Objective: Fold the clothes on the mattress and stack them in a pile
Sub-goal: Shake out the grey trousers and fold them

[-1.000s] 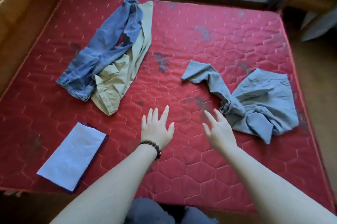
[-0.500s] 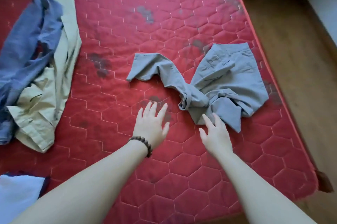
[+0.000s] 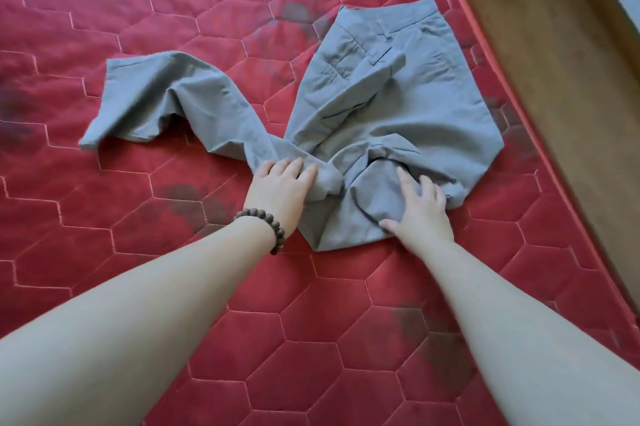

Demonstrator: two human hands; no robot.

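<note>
Both hands now arriving on grey trousers (image 3: pixel 363 106), crumpled near mattress (image 3: pixel 173 287) right edge. Left hand (image 3: pixel 280 190) and right hand (image 3: pixel 420 214) lying flat, fingers released, nothing grasped. Folding just starting.

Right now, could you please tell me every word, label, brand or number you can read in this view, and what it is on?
None: no readable text shows on the grey trousers, the red mattress, the bead bracelet or the wooden floor.
</note>
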